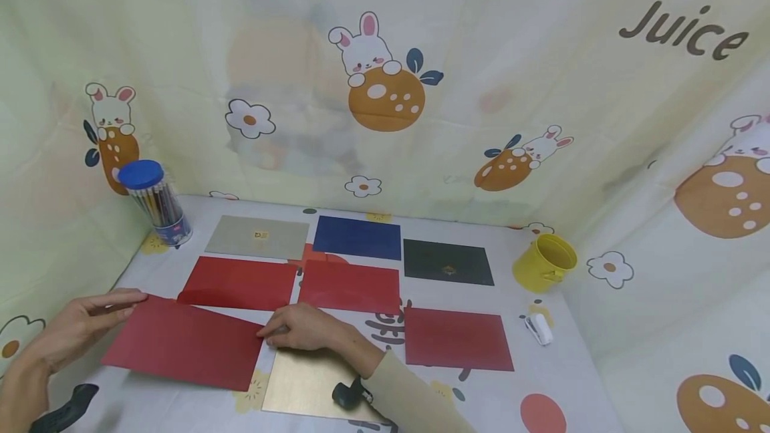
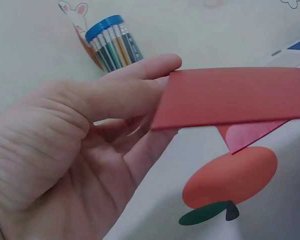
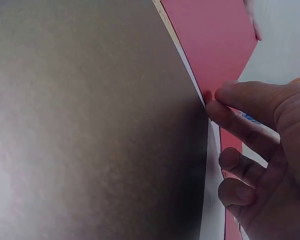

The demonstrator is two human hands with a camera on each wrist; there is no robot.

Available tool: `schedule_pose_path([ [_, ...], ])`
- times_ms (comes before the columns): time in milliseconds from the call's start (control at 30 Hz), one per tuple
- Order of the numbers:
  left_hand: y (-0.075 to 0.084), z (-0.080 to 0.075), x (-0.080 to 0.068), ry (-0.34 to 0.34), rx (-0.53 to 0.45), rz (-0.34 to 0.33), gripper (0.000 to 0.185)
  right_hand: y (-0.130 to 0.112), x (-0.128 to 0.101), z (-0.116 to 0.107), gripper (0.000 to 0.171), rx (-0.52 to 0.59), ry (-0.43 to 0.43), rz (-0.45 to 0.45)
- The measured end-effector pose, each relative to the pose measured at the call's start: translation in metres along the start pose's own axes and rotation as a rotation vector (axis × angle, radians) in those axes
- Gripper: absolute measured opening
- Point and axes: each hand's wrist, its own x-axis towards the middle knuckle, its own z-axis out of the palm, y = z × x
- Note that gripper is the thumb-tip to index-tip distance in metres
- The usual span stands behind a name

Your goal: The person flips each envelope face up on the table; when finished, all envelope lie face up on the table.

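Note:
A flat dark red card (image 1: 186,346) is held tilted above the near left of the table by both hands. My left hand (image 1: 81,323) pinches its far left corner between thumb and fingers, plain also in the left wrist view, where the card (image 2: 240,95) shows nearly edge-on. With thumb and forefinger, my right hand (image 1: 309,327) grips the far right corner; its other fingers curl loosely in the right wrist view. Under the right forearm lies a gold card (image 1: 307,376), partly covered by the sleeve. Two brighter red cards (image 1: 240,282) (image 1: 350,286) lie just beyond the hands.
Grey (image 1: 240,236), blue (image 1: 357,238) and dark green (image 1: 448,262) cards form the back row. Another red card (image 1: 458,339) lies at right. A blue-lidded jar of pencils (image 1: 159,209) stands back left; a yellow cup (image 1: 535,269) and small white stapler-like item (image 1: 539,329) are at right.

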Motion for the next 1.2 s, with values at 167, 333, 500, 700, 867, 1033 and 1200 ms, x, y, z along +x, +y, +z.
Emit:
schedule_pose_path([
  [167, -0.0014, 0.0021, 0.0013, 0.019, 0.038, -0.05, 0.037, -0.0017, -0.0007, -0.0007, 0.029, -0.022, -0.001, -0.013],
  [333, -0.0026, 0.0035, 0.002, 0.034, 0.084, -0.065, 0.041, -0.0037, -0.0013, -0.0015, 0.032, -0.044, -0.02, -0.006],
  [500, -0.0056, 0.0041, 0.0034, 0.052, 0.109, -0.053, 0.043, -0.0052, -0.0013, -0.0013, 0.034, -0.091, -0.031, 0.004],
  [700, -0.0085, 0.0057, 0.0043, 0.087, 0.199, -0.103, 0.052, -0.0058, -0.0016, -0.0004, 0.035, -0.132, -0.017, 0.025],
  [867, -0.0099, 0.0063, 0.0045, 0.093, 0.222, -0.127, 0.052, -0.0042, -0.0019, 0.0028, 0.034, -0.116, 0.018, 0.038],
  [1033, -0.0093, 0.0081, 0.005, 0.086, 0.183, -0.108, 0.049, -0.0038, -0.003, 0.0036, 0.027, -0.079, 0.071, 0.018],
  [1200, -0.0098, 0.0065, 0.0048, 0.087, 0.173, -0.153, 0.047, -0.0013, -0.0035, 0.0044, 0.025, -0.036, 0.097, -0.004],
])
